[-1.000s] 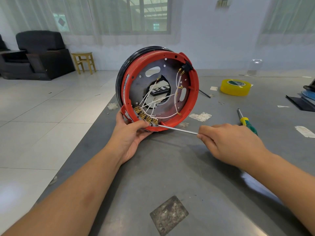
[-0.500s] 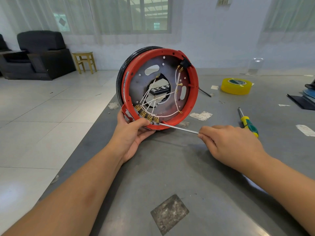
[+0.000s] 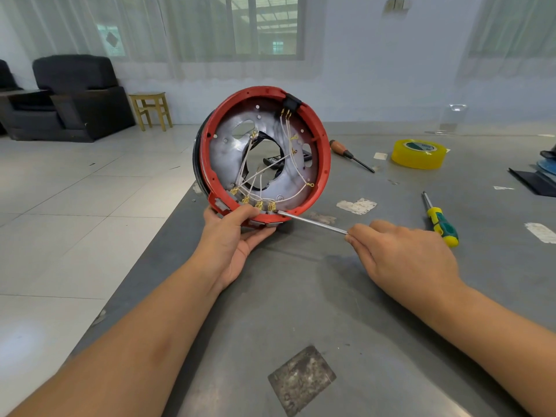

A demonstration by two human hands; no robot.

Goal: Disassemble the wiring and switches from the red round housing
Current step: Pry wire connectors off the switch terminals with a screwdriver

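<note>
The red round housing (image 3: 324, 152) stands on edge near the table's left side, its open face turned toward me. White wires (image 3: 296, 179) cross its grey inner plate down to brass terminals (image 3: 259, 204) at the bottom rim. My left hand (image 3: 233, 236) grips that bottom rim, thumb by the terminals. My right hand (image 3: 403, 260) holds a screwdriver; its handle is hidden in my fist. The metal shaft (image 3: 313, 223) reaches left, its tip at the rightmost terminal. A black switch block (image 3: 291, 102) sits at the top of the rim.
On the grey table (image 3: 301, 311) lie a yellow-green screwdriver (image 3: 440, 221), a brown-handled screwdriver (image 3: 349, 153) and a yellow tape roll (image 3: 418, 154). Dark items sit at the far right edge (image 3: 541, 179). The table's left edge drops to a tiled floor.
The housing has turned and tilted so its open face points more toward me. The screwdriver tip stays at the bottom terminals; both hands have barely shifted.
</note>
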